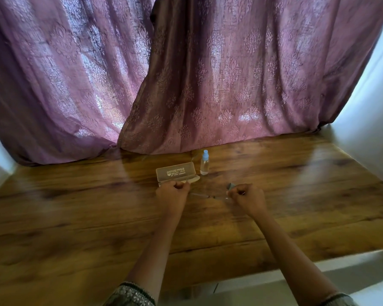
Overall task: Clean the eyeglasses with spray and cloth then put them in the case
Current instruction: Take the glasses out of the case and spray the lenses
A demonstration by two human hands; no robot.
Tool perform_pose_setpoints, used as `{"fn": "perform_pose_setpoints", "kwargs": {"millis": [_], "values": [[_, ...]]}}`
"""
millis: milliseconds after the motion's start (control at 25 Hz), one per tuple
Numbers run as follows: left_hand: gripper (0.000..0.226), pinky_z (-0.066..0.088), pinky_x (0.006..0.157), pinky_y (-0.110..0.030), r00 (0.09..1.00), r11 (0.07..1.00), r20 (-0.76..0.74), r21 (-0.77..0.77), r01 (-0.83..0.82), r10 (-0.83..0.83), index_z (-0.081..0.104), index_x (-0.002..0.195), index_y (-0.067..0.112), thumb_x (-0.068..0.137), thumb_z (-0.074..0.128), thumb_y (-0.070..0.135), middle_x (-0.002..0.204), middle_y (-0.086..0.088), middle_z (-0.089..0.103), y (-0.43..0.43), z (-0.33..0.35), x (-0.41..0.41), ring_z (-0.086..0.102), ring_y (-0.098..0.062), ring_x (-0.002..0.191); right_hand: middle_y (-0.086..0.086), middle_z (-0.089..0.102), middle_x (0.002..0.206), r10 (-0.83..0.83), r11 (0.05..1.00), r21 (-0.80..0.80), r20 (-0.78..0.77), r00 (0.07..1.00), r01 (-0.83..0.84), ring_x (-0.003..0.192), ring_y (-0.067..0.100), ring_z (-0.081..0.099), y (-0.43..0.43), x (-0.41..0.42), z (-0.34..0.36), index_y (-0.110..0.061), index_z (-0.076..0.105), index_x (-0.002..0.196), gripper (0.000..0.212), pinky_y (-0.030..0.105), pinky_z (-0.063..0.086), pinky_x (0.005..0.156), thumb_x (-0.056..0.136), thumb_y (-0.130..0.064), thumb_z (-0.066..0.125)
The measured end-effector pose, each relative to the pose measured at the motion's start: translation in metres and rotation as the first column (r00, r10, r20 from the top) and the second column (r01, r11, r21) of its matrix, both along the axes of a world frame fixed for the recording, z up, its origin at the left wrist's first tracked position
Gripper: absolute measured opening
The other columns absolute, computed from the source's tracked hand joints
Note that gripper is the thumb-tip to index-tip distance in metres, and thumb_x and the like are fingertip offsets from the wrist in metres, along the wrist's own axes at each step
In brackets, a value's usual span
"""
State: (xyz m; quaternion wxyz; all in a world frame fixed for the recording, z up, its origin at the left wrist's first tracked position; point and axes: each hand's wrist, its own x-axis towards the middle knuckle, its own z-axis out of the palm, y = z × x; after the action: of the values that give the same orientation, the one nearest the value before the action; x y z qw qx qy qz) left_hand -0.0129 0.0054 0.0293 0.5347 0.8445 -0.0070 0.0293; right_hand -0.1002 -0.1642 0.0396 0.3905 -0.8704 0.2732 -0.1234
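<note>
Daylight enters from twelve o'clock, behind the curtain [230, 74], and glows through its weave in pale patches, while its folds stay dark. The near side is dim. The bench [75, 217] carries soft sheens of glare at eleven and at one o'clock, and its grain darkens toward six. The wall [374, 107] at three o'clock is bright and bluish. The wide lens bows the bench edges and walls outward at three and nine. The picture is soft throughout, with grain smeared toward eight o'clock. The left hand [171, 194] and right hand [245, 196] are in shade, and the thin eyeglasses [205, 196] between them barely resolve.
</note>
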Motion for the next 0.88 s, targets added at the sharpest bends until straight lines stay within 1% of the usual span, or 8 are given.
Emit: {"fn": "perform_pose_setpoints", "kwargs": {"millis": [120,280,320,440,520,640,760,880], "values": [[0.015,0.059,0.073,-0.040,0.999,1.000,-0.045,-0.021,0.009,-0.010,0.066,0.063,0.022,0.075,0.072,0.030,0.068,-0.002,0.071,0.002,-0.001,0.003,0.068,-0.018,0.070,0.000,0.061,0.060,-0.090,0.996,0.034,0.091,0.992,0.087,0.055,0.006,0.051,0.003,0.003,0.002,-0.009,0.070,0.071,0.017,0.008,0.034,0.044,0.084,-0.018,0.064],[0.013,0.060,0.070,-0.039,0.996,0.999,-0.082,-0.048,0.023,-0.027,0.063,0.067,0.024,0.078,0.070,0.028,0.072,-0.003,0.070,0.002,-0.001,0.003,0.068,-0.018,0.069,-0.004,0.052,0.052,-0.198,0.980,0.064,0.179,0.964,0.190,0.049,0.006,0.046,0.002,0.006,0.010,-0.008,0.058,0.066,0.023,0.006,0.036,0.044,0.088,-0.013,0.058],[0.009,0.060,0.067,-0.036,0.995,0.997,-0.085,-0.067,0.045,-0.051,0.064,0.074,0.020,0.079,0.069,0.024,0.071,-0.002,0.069,0.002,0.000,0.002,0.068,-0.016,0.065,-0.004,0.053,0.052,-0.210,0.975,0.114,0.189,0.959,0.191,0.049,0.008,0.049,0.001,0.007,0.009,-0.010,0.057,0.063,0.026,0.008,0.038,0.045,0.088,-0.014,0.058],[0.012,0.054,0.053,-0.018,0.987,0.980,0.005,-0.124,0.158,-0.159,0.059,0.094,0.017,0.084,0.064,0.013,0.070,0.000,0.066,0.005,0.002,0.000,0.064,-0.007,0.054,0.002,0.057,0.052,-0.246,0.945,0.264,0.176,0.953,0.195,0.051,0.019,0.054,-0.004,0.012,0.005,-0.017,0.058,0.056,0.032,0.032,0.049,0.060,0.087,-0.013,0.060],[0.008,0.050,0.050,-0.010,0.961,0.960,0.100,-0.089,0.266,-0.257,0.063,0.092,0.016,0.085,0.063,0.013,0.068,0.002,0.065,0.010,0.002,0.000,0.061,-0.001,0.048,0.005,0.057,0.052,-0.263,0.913,0.361,0.162,0.951,0.190,0.046,0.017,0.054,-0.008,0.014,0.003,-0.012,0.062,0.059,0.029,0.032,0.050,0.056,0.087,-0.009,0.060],[0.012,0.048,0.056,-0.009,0.901,0.917,0.192,-0.013,0.399,-0.389,0.070,0.090,0.013,0.086,0.062,0.021,0.073,0.001,0.067,0.018,-0.001,0.001,0.061,0.000,0.056,0.009,0.055,0.055,-0.258,0.843,0.516,0.145,0.955,0.150,0.031,0.005,0.048,-0.012,0.014,0.013,-0.002,0.063,0.069,0.020,0.017,0.045,0.038,0.088,-0.003,0.057],[0.017,0.046,0.065,-0.011,0.833,0.874,0.264,0.119,0.472,-0.486,0.068,0.096,0.017,0.087,0.059,0.028,0.096,0.002,0.058,0.024,-0.005,0.008,0.057,-0.007,0.073,0.011,0.053,0.057,-0.240,0.774,0.623,0.123,0.963,0.113,0.028,0.003,0.046,-0.013,0.016,0.024,-0.001,0.059,0.068,0.020,0.014,0.041,0.034,0.087,0.000,0.055],[0.018,0.043,0.070,-0.009,0.777,0.848,0.339,0.210,0.487,-0.530,0.064,0.097,0.013,0.089,0.056,0.026,0.115,0.008,0.042,0.027,-0.007,0.012,0.052,-0.004,0.077,0.008,0.054,0.047,-0.231,0.748,0.651,0.072,0.970,0.130,0.028,0.005,0.044,-0.017,0.023,0.030,0.001,0.059,0.064,0.020,0.015,0.039,0.033,0.083,0.002,0.057]]}}
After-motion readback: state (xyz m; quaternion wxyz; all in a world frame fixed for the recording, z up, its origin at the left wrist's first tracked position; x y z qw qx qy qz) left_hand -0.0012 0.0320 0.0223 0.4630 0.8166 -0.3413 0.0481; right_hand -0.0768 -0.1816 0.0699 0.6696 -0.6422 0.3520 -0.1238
